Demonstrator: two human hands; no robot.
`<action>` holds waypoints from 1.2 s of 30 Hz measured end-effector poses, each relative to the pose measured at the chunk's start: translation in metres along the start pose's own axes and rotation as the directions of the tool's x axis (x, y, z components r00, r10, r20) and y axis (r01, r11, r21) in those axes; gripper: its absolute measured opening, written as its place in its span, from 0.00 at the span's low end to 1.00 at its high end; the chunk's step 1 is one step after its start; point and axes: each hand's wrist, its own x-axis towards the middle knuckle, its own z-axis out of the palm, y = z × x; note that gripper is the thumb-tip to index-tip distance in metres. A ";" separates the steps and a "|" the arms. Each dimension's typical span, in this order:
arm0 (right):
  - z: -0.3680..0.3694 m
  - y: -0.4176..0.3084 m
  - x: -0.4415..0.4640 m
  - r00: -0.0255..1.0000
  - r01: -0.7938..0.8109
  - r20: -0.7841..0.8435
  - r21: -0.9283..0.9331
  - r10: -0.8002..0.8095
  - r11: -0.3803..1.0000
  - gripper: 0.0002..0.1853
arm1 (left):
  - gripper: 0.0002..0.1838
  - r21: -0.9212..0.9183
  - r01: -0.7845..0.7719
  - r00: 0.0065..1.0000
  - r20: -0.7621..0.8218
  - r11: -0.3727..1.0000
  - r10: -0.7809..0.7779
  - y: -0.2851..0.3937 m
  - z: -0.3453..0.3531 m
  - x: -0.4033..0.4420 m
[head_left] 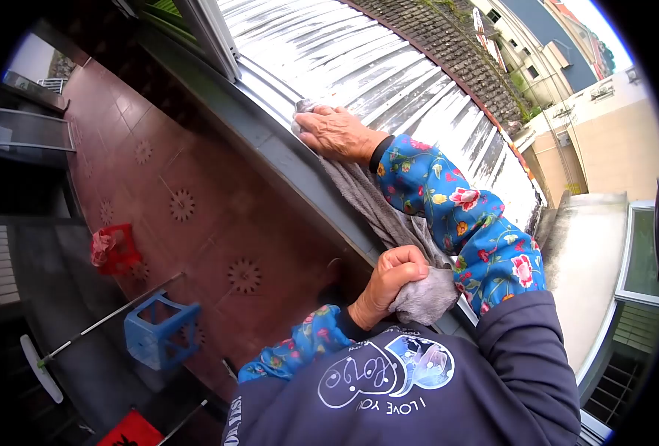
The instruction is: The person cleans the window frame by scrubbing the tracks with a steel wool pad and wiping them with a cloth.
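Note:
A grey cloth (370, 195) lies along the window sill (270, 149), stretching between my two hands. My right hand (340, 135), in a blue floral sleeve, presses one end of it onto the sill's track with the fingers bent over it. Closer to my body, my left hand (392, 282) is closed in a fist around a bunched part of the cloth, just above the sill. The cloth's middle stretch hangs in loose folds along the sill, partly behind my right forearm.
A window frame (214, 37) stands at the sill's far end. Outside is a white corrugated roof (389, 82). On the tiled floor (210, 223) are a blue stool (158, 331), a red stool (125, 249) and a long-handled mop or squeegee (43, 368).

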 end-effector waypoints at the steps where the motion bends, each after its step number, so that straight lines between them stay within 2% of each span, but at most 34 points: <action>1: 0.001 0.000 -0.008 1.000 0.010 0.000 0.000 -0.010 1.000 0.20 | 0.04 0.014 0.015 1.000 -0.008 1.000 -0.015 -0.005 0.003 -0.001; 6: 0.009 0.001 -0.069 0.998 0.043 -0.045 -0.010 -0.044 0.999 0.21 | 0.03 0.119 0.113 0.993 0.007 0.986 -0.115 -0.041 0.017 -0.006; 9: 0.013 -0.004 -0.112 0.983 0.081 -0.164 -0.020 -0.083 0.997 0.16 | 0.04 0.202 0.163 0.983 0.045 0.966 -0.176 -0.062 0.029 -0.011; 10: 0.008 -0.007 -0.126 0.988 0.081 -0.133 0.002 -0.080 0.997 0.17 | 0.04 0.230 0.166 0.982 0.053 0.959 -0.182 -0.068 0.033 -0.011; 13: 0.016 -0.005 -0.167 0.962 0.143 -0.232 -0.025 -0.145 0.989 0.18 | 0.05 0.292 0.165 0.979 0.067 0.942 -0.193 -0.086 0.043 -0.011; 17: 0.020 -0.009 -0.228 0.949 0.156 -0.272 -0.038 -0.160 0.987 0.18 | 0.05 0.333 0.182 0.973 0.072 0.925 -0.218 -0.117 0.060 -0.015; 21: 0.011 -0.021 -0.295 0.985 0.077 -0.158 0.020 -0.073 0.997 0.19 | 0.04 0.386 0.241 0.945 0.118 0.891 -0.306 -0.142 0.073 -0.019; 25: 0.008 -0.034 -0.367 0.975 0.067 -0.213 0.003 -0.064 0.998 0.18 | 0.04 0.449 0.266 0.921 0.144 0.853 -0.363 -0.171 0.087 -0.024; 34: -0.003 -0.067 -0.531 0.986 -0.122 -0.112 0.034 0.125 0.992 0.19 | 0.04 0.528 0.335 0.848 0.193 0.781 -0.494 -0.242 0.113 -0.033; 36: -0.009 -0.075 -0.565 0.980 -0.185 -0.055 0.069 0.189 0.980 0.19 | 0.05 0.505 0.403 0.812 0.187 0.763 -0.553 -0.256 0.119 -0.033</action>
